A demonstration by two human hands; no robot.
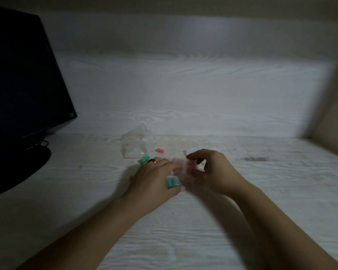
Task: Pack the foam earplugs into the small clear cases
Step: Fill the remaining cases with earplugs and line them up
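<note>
Between our hands: small clear plastic case [185, 168] with something pink inside, blurred, so we can't tell lid state or its long axis.
Left hand [154, 177]: fingers curled loosely toward the clear case; a second small clear case holding teal foam earplugs [172, 182] sits at the thumb side, apparently packed. Whether we grip either one, can't tell.
Right hand [209, 168]: fingers bent, tips at the pink-filled case's right side, looks like a pinch, blur leaves it uncertain.
Key relation: case lies dead centre, touching or nearly touching both hands; neither hand is clearly nearer.
Loose stock: pink foam earplug [161, 150] lies on its side beyond the hands, long axis roughly left-right, nearer our left hand. Teal foam earplug [144, 159] sits just past the left fingertips.
Around: crumpled clear plastic zip bag [138, 145] behind the plugs; dark monitor [23, 78] far left on the pale wood-grain desk [242, 211].
Obstruction: we judge none on the reach to the pink plug.
</note>
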